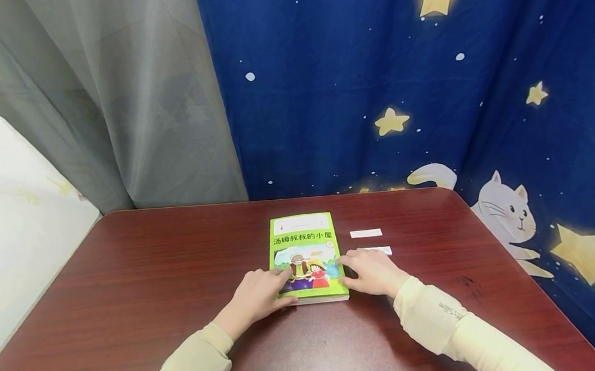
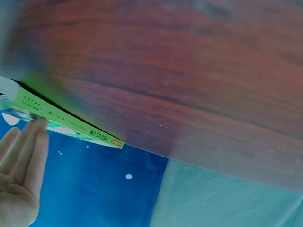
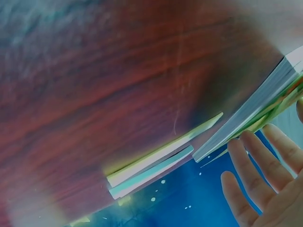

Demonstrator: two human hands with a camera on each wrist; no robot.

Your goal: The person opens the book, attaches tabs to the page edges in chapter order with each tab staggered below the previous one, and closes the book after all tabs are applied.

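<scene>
A green paperback book [image 1: 304, 223] with a cartoon cover lies closed on the table, its spine toward my left hand [image 1: 260, 294]. That hand is at the lower left edge, fingertips over the cover and thumb near the bottom corner. In the left wrist view its fingers [image 2: 34, 156] are straight beside the spine. My right hand [image 1: 371, 271] is at the opposite edge, fingertips at the cover's side. The right wrist view shows its fingers [image 3: 253, 177] spread and loosely bent near the page edges [image 3: 246, 111]. Neither hand grips the book.
Two slim white pieces lie right of the book: a farther strip [image 1: 366, 233] and a nearer strip [image 1: 385, 251], partly hidden behind my right hand. The dark red wooden table [image 1: 142, 279] ends at a grey curtain [image 1: 165, 102] and a blue starry curtain [image 1: 321, 90].
</scene>
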